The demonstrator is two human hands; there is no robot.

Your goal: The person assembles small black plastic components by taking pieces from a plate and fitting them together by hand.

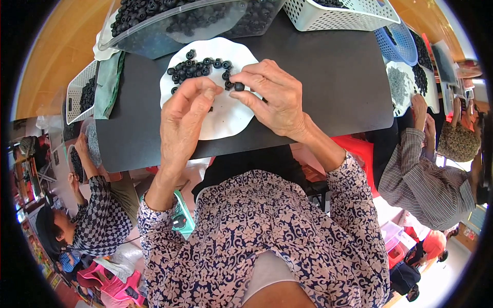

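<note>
A white plate with a wavy rim [231,123] lies on the dark tabletop [328,77] in front of me. Small round black plastic parts [191,69], each with a hollow in it, are heaped on its far left, and a few trail toward its middle. Above the plate, my right hand [280,95] pinches one black part [239,87] between thumb and fingers. Close beside it, my left hand [185,113] has its thumb and forefinger pressed together. Whatever sits between those left fingertips is hidden or too small to name.
A clear plastic bin [200,31] full of black parts stands beyond the plate. White baskets [341,21] [82,105] and a blue basket [398,47] flank it. A green cloth [109,84] hangs at the table's left edge. Co-workers sit left [97,205] and right [431,179].
</note>
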